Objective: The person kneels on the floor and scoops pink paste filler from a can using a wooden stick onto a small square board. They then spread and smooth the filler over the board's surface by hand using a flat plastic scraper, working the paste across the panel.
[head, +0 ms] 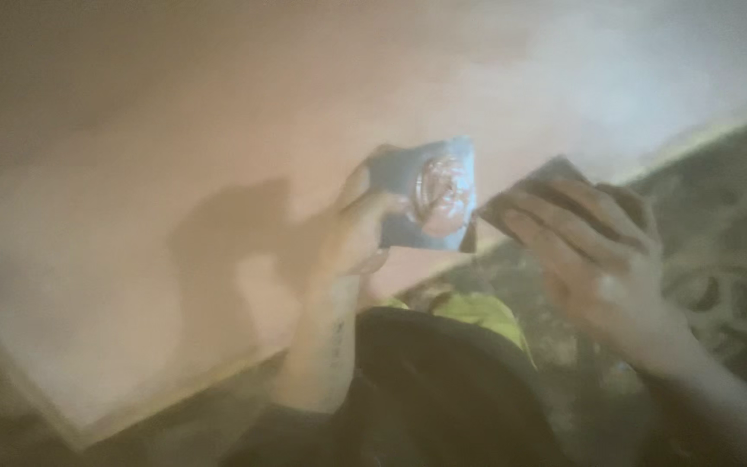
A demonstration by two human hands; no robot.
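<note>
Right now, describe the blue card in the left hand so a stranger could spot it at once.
Start at the big pale board filling the left of the view. In front of its right part, the left hand holds up a small blue card with a pinkish round patch. The right hand holds a darker, plain piece; only the card is blue.

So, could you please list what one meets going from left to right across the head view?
Pale board → shadow of a hand on it → left hand → blue packet → right hand with a dark flat piece → patterned floor.
</note>
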